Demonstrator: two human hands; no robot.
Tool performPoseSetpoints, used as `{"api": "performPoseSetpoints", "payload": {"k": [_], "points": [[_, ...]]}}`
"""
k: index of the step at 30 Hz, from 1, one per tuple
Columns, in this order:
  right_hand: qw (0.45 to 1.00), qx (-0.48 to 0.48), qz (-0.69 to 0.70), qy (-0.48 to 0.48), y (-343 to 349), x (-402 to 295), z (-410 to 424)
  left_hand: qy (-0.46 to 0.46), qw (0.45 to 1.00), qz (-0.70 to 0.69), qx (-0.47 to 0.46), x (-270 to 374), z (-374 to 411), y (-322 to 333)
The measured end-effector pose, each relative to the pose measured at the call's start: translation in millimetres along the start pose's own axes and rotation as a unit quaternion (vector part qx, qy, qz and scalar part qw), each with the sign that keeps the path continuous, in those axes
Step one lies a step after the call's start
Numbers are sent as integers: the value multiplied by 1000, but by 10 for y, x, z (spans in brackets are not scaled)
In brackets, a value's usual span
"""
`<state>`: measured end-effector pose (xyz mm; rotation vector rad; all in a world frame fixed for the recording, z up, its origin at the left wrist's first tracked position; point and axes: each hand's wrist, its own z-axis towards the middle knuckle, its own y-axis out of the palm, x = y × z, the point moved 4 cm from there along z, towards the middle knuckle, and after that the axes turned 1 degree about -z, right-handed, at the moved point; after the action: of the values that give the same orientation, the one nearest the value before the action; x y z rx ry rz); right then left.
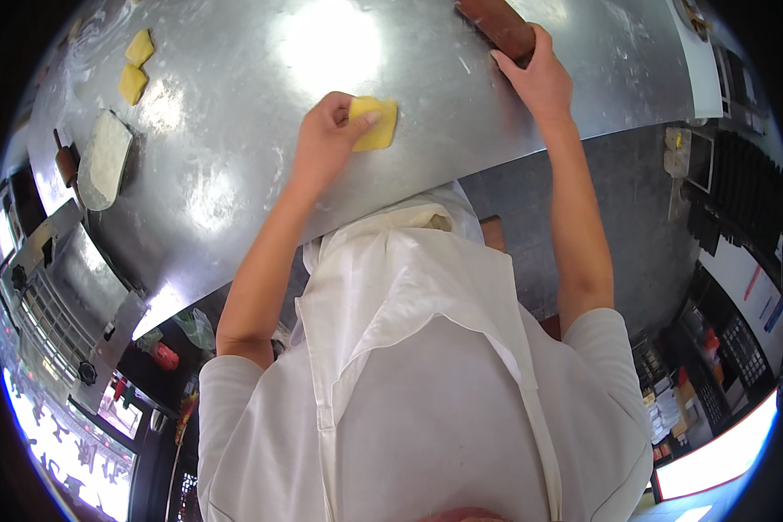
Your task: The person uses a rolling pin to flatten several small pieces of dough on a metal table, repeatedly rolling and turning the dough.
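My left hand point(329, 134) pinches a flat, roughly square yellow piece of dough point(380, 130), thumb on top, over the metal worktable point(235, 117). Whether the dough touches the table is hard to tell. At the upper right, my right hand point(540, 81) grips the near end of a reddish-brown rectangular block point(501, 27), its far end reaching the picture's top edge. The block's material is unclear. Two more yellow dough pieces point(139, 47) lie touching or nearly so at the table's far left.
A flour-dusted metal scoop or tray point(106, 160) rests on the table's left side, beside a wooden rolling pin point(65, 163). Loose flour marks the tabletop. A metal machine with a grille point(55, 320) stands left of the table. The near table edge runs just before my white apron point(417, 261).
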<state>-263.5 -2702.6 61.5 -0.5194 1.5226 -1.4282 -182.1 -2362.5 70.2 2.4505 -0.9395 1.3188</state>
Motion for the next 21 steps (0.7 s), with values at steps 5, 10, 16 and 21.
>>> {"api": "performPoseSetpoints", "payload": {"k": [5,10,16,21], "points": [[998,0,-23,-67,-506,-329,-1,-59,927,-370,23,-122,5,-26],[852,-296,426,75,62,-1257,-474,-36,870,-491,-10,-139,15,56],[742,-378,533,149,460,-1719,-645,-5,853,-517,62,-86,-81,67],[772,-351,515,124,572,-1825,-668,-6,867,-491,85,-205,-88,-26]]}}
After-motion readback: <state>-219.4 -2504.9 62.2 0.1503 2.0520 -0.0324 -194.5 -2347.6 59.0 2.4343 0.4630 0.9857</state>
